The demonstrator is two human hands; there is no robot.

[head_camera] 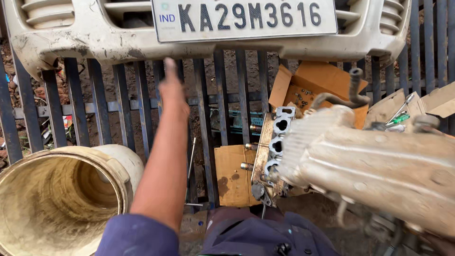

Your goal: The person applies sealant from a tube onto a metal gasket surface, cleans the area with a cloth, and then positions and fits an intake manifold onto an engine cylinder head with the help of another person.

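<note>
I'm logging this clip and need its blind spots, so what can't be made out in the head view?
- Right hand: not seen; a blurred metal engine part fills that side.
- Left hand: seen edge-on and motion-blurred; nothing shows in it.
- Cream bucket: cut by the left and bottom edges.
- Small parts in the cardboard box: too small.

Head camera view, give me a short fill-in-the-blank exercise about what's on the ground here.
1. The left hand reaches out over a metal ____ of dark bars.
2. The engine part is on the ____ side of the view.
3. The pale bucket lies on its ____, mouth toward the camera.
4. Flattened ____ lies under the part's end.

Missing words: grate; right; side; cardboard
</note>
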